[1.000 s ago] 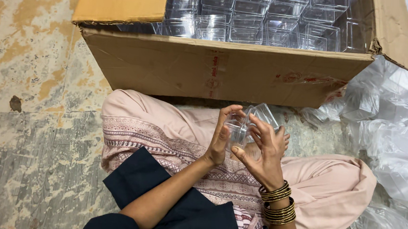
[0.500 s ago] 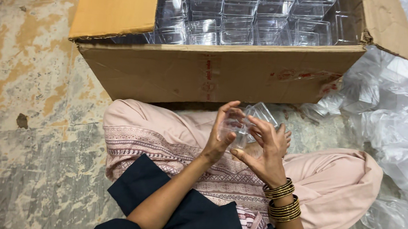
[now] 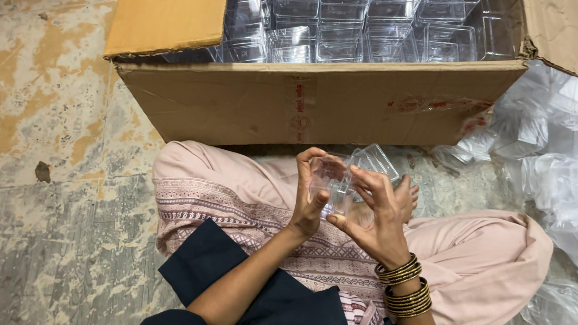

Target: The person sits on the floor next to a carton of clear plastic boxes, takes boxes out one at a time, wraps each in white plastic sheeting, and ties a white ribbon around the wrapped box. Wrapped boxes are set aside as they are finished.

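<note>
Since the earlier frames your hands have barely shifted; only the head view has drifted, so the cardboard box [image 3: 321, 106] sits slightly lower and further right.

Head view: your left hand [image 3: 310, 198] and right hand [image 3: 374, 217] both grip a small clear plastic container [image 3: 346, 181], held above your lap just in front of the box. Left fingertips pinch its near side, while right fingers curl over the hinged lid part that tilts away from you. It looks light, thin-walled and rigid but easily cracked or dented, and probably slick; take it by the corners and rims rather than squeezing the flat panels.

You sit cross-legged on a worn, stained concrete floor [image 3: 34, 163]. The box is open and packed with rows of similar clear containers [image 3: 355, 23]. Crumpled plastic wrapping [image 3: 569, 178] lies heaped at your right.
</note>
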Demonstrator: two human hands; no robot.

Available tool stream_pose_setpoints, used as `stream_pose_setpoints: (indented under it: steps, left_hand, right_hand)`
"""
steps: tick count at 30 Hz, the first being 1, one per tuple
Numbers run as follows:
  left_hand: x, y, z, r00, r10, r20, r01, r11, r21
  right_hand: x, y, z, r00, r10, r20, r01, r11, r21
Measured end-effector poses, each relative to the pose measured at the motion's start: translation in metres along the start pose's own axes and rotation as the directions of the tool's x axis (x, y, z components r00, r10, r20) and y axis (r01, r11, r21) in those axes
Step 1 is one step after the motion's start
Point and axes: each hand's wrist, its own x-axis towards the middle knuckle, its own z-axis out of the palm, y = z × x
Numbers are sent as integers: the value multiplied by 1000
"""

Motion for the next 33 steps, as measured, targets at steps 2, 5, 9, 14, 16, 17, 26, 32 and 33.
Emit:
stream_pose_setpoints:
  steps: [2,5,9,14,16,17,26,32,33]
  left_hand:
    - [1,6,0,1000,27,15,-28,996,80]
    - [2,13,3,1000,11,19,-13,996,92]
    - [9,13,7,996,-16,87,7,995,96]
    - [18,8,-6,998,54,11,-55,995,89]
    - [19,8,-13,995,100,-18,-95,977,190]
    - [18,7,-16,992,121,-25,-112,963,245]
    - [12,-12,-24,973,230,-7,-217,926,309]
    - [5,-26,-6,968,177,177,-208,962,179]
    - [5,-28,-3,975,148,167,-178,968,176]
  right_hand:
    - [-1,0,0,995,87,39,-87,996,2]
    - [-3,2,-2,988,143,60,-148,984,96]
    - [-6,6,-1,988,145,46,-152,957,246]
    - [-10,13,-6,985,170,-33,-154,949,276]
    - [-11,18,-12,962,257,90,-269,951,152]
    - [-13,19,-11,924,328,197,-340,940,33]
    - [-18,8,-2,998,59,-3,-58,970,-234]
    - [-30,4,-16,993,-60,-97,54,997,-62]
    - [-42,9,-28,987,-51,-155,37,995,-96]
